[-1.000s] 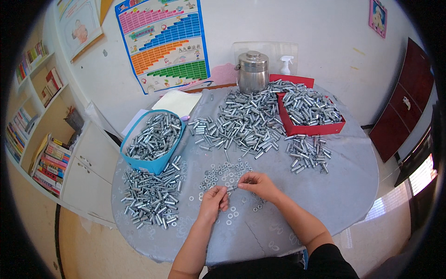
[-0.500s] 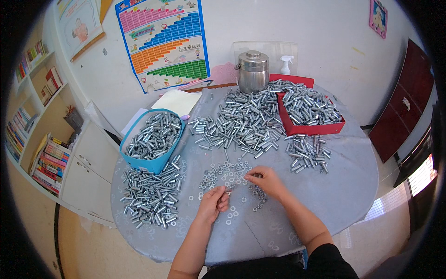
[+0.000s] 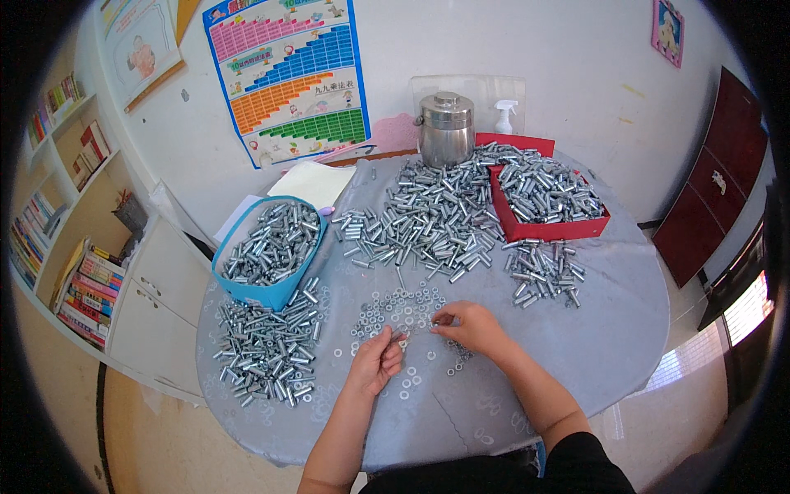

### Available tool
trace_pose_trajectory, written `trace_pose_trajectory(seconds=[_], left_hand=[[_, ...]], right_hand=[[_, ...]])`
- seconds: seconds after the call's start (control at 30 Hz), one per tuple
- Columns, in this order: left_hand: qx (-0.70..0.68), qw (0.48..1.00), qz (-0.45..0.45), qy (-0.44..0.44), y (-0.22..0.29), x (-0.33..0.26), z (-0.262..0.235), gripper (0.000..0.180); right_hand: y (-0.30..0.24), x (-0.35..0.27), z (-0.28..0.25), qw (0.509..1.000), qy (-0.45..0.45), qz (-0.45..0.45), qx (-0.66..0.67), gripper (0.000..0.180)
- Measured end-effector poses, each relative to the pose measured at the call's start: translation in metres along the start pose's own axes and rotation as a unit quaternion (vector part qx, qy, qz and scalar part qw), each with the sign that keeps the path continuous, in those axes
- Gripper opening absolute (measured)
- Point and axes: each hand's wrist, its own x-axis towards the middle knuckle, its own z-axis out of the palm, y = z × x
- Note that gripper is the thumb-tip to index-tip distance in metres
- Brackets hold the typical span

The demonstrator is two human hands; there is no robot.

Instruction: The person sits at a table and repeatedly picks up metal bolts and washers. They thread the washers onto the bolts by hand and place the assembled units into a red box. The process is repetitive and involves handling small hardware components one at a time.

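Over the near middle of the table, my left hand (image 3: 377, 362) is closed in a pinch. What sits between its thumb and fingers is too small to make out. My right hand (image 3: 471, 326) faces it, fingertips pinched on a small shiny metal piece whose kind I cannot tell. A small gap separates the two hands. Many flat washers (image 3: 380, 306) lie loose just beyond them, and a few more washers (image 3: 411, 382) lie beside my left hand. Small nuts or rings (image 3: 458, 363) are partly hidden under my right hand.
A blue bin (image 3: 262, 294) of metal sleeve anchors stands left, with a pile of anchors (image 3: 267, 350) before it. Another large pile (image 3: 428, 216) lies at the back, beside a red box (image 3: 568, 230) full of anchors. Behind stand a steel pot (image 3: 447, 136) and a white spray bottle (image 3: 504, 117).
My right hand has shifted slightly and turned, its fingertips now lower with a shiny piece showing. My left hand has stayed nearly in place, still pinched.
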Motion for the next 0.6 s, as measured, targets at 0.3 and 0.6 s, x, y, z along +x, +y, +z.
trace_pose_trajectory(seconds=[0.3, 0.6], left_hand=[[0.091, 0.994, 0.040, 0.051, -0.003, -0.002, 0.008, 0.030], [0.144, 0.984, 0.084, 0.067, -0.010, -0.002, 0.012, 0.024]], right_hand=[[-0.011, 0.001, 0.015, 0.971, 0.039, -0.124, 0.201, 0.021], [-0.002, 0.001, 0.018, 0.997, -0.041, -0.015, 0.061, 0.023]])
